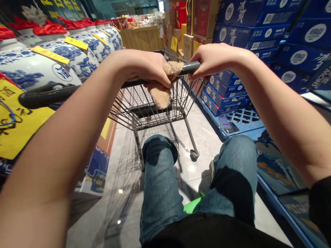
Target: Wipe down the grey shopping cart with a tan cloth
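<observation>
A dark shopping cart handle (pixel 59 94) runs across the upper middle of the head view, with the wire basket (pixel 148 101) beyond and below it. My left hand (pixel 149 67) is closed on the handle, its fingers also against a tan fuzzy cloth (pixel 160 94) that wraps the bar and hangs down. Around the right end of the bar my right hand (pixel 213 58) is closed, a short way from the cloth. The fingertips of both hands are partly hidden.
White and blue jars (pixel 30 64) with red covers line the left, behind a yellow sign (pixel 0 114). At right, blue boxes (pixel 237 13) are stacked beside a blue pallet (pixel 243 121). A wooden counter (pixel 142 38) stands ahead, beyond the cart.
</observation>
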`<state>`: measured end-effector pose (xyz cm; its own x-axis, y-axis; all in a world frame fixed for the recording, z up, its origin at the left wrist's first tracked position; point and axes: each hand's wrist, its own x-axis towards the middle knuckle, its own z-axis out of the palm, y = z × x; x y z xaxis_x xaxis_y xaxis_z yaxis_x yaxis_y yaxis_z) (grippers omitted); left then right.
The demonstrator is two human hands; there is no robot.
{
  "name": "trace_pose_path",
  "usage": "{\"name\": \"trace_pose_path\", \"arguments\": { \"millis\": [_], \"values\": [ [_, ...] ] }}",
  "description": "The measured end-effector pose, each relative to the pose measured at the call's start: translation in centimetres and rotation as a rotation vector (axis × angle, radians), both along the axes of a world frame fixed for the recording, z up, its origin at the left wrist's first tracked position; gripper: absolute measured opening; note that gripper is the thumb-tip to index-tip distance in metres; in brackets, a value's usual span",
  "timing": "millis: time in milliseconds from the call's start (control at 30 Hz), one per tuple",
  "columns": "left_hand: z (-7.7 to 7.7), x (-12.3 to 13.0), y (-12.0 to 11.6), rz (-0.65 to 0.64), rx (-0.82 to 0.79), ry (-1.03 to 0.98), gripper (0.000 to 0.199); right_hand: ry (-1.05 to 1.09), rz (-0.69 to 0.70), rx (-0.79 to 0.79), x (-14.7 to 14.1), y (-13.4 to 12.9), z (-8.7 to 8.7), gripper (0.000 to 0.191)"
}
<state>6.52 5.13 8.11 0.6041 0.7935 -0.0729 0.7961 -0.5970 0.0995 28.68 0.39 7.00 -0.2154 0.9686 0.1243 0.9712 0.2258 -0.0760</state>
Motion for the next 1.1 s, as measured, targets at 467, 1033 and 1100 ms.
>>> {"name": "trace_pose_path", "arguments": {
  "millis": [467,1033,1100],
  "values": [
    [-1.4,-3.4,-0.3,-0.121,0.155,-0.175,0.067,-0.022,0.0,0.011,-0.6,-0.2,0.0,0.038],
    [-1.3,-7.9,-1.9,0.054,0.185,-0.142,0.045,-0.01,-0.013,0.02,-0.5,-0.6,0.2,0.035],
    [-2.3,-7.9,-3.1,0.094,0.35,-0.202,0.056,0.0,-0.01,0.019,-0.5,-0.8,0.2,0.033]
  ]
}}
